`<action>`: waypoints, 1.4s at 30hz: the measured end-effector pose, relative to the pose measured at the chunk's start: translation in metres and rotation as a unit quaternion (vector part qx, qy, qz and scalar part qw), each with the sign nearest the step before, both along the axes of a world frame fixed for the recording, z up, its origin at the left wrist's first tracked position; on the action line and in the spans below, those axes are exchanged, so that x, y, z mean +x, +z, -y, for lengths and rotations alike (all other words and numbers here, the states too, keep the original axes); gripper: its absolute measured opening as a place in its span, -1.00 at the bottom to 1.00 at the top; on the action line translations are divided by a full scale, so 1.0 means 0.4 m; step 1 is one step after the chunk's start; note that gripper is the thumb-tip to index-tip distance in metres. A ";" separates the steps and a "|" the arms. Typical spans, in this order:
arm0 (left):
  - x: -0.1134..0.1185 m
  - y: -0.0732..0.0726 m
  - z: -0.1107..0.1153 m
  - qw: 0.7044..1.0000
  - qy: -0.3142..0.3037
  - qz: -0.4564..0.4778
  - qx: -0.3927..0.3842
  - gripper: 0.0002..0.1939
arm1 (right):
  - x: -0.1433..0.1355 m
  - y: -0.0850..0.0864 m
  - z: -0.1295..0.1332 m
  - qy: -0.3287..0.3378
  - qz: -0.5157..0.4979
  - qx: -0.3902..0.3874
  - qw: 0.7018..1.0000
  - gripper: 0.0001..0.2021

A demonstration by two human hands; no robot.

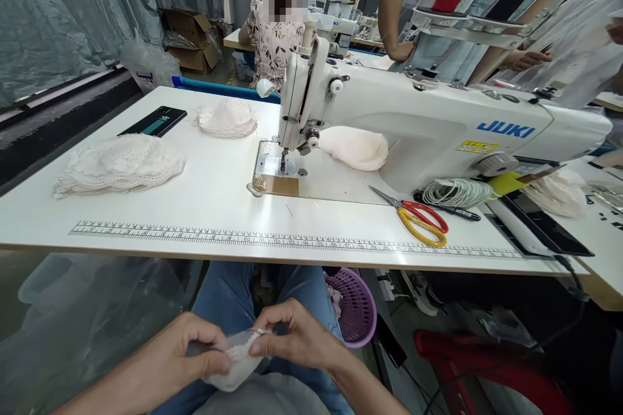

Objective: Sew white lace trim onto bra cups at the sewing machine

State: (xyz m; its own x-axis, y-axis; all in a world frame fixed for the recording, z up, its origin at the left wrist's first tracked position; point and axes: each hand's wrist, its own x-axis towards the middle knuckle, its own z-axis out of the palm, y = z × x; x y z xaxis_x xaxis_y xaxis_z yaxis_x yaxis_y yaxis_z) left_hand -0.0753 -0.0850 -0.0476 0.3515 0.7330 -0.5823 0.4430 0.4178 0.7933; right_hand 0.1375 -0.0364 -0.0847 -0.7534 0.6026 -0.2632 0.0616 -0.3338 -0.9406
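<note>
Over my lap, below the table edge, I pinch a small white lace-edged fabric piece (238, 373) between both hands. My left hand (202, 350) grips its left side with thumb and fingers. On the other side my right hand (296, 337) pinches the lace edge. Above them stands a white sewing machine (428, 123), its needle raised over the metal plate. A stack of white lace pieces (121, 162) lies at the left of the table, with a smaller pale stack (227, 118) behind it. One rounded cream fabric piece (357, 148) rests under the machine arm.
Scissors (421, 220) with red and yellow handles lie at the table's front right, near a coil of pale cord (457, 192). A dark phone (156, 122) is at the back left. Below the table stands a purple basket (357, 311). Other people work behind the machine.
</note>
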 end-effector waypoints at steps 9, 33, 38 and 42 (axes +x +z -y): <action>0.009 0.013 -0.009 0.997 -0.007 0.065 -0.051 -0.69 | 0.012 -0.003 -0.003 0.001 -0.001 -0.011 1.000 -0.58; 0.021 -0.047 -0.007 0.991 0.018 0.115 -0.067 -0.75 | 0.005 -0.005 -0.004 0.002 -0.009 -0.027 1.000 -0.63; 0.016 -0.029 -0.010 0.993 0.012 0.093 -0.071 -0.80 | 0.019 -0.008 -0.008 0.019 -0.005 -0.015 1.000 -0.63; 0.020 -0.031 -0.017 0.994 0.001 0.083 -0.069 -0.81 | 0.032 -0.006 -0.011 0.032 0.001 -0.011 0.999 -0.62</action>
State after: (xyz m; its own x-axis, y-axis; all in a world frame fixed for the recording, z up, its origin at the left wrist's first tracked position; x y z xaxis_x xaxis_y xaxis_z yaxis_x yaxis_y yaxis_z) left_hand -0.0675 -0.0784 -0.0599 0.4497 0.6504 -0.6121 0.3105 0.5287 0.7900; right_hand 0.1501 -0.0320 -0.0870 -0.7893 0.5478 -0.2774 0.0855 -0.3494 -0.9331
